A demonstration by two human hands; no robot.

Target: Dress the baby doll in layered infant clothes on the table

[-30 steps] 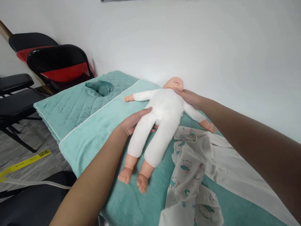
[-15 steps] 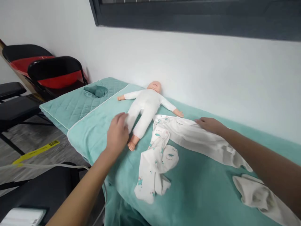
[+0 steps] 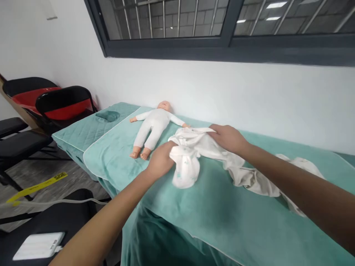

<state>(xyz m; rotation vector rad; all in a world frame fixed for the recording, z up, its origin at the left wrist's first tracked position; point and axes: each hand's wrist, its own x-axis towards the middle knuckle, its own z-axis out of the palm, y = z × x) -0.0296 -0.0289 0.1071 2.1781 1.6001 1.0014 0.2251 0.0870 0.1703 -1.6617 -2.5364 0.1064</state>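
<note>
My left hand [image 3: 161,159] is closed on the near left part of a white baby garment [image 3: 186,170] with small teal prints. My right hand [image 3: 227,138] pinches the same garment's upper edge, which is lifted and stretched between the two hands. Its plain white part trails to the right over the bed. A baby doll [image 3: 155,123] in a white suit lies on its back to the left of the garment, head toward the wall, arms spread, feet bare. Neither hand touches the doll. My left fingertips are partly hidden by the cloth.
The bed has a green cover [image 3: 177,210] and a quilted section [image 3: 83,129] with a face hole. More white cloth [image 3: 302,166] lies behind my right forearm. Black chairs [image 3: 63,107] stand left. A white power bank [image 3: 39,245] with a cable rests on a near chair.
My left hand has moved right, away from beside the doll's leg, and taken hold of the printed garment. My right hand has pulled its edge up and left. The camera view has tilted up.
</note>
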